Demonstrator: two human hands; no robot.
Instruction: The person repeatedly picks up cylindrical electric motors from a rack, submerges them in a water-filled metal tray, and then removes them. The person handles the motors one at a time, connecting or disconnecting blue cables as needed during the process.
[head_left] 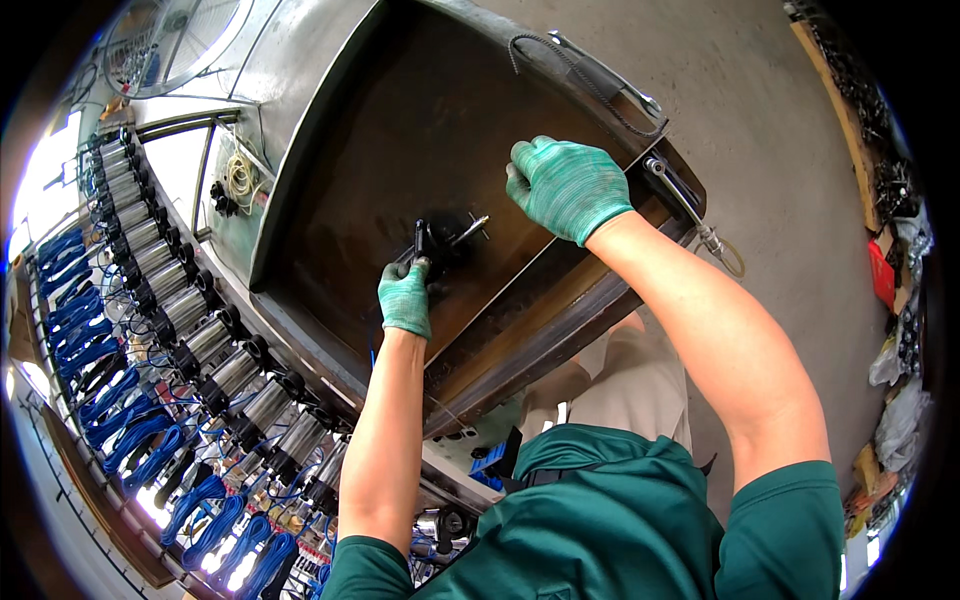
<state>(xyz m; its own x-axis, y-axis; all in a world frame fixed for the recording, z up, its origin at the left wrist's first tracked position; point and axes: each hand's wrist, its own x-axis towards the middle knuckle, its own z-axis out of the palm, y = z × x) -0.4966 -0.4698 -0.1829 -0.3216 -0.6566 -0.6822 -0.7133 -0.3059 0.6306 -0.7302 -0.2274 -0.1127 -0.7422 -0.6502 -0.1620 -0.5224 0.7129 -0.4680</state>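
Observation:
My left hand (405, 300), in a green knit glove, is closed around the lower end of a dark rod-like tool (420, 238) over the brown metal tray (370, 120). Beside that tool, a metal shaft with a small crossbar (468, 231) points up to the right; a dark shadowed patch hides how the two meet. My right hand (567, 190), gloved alike, is raised over the tray's right part with its fingers curled in. Whatever it may hold is hidden.
A wrench (604, 74) and a black braided cord (585, 80) lie on the tray's far right edge. A ratchet (680, 190) rests at the right corner. Left stands a long row of metal cylinders (185, 310) with blue cable coils (140, 430). Plastic bags (897, 440) line the far right.

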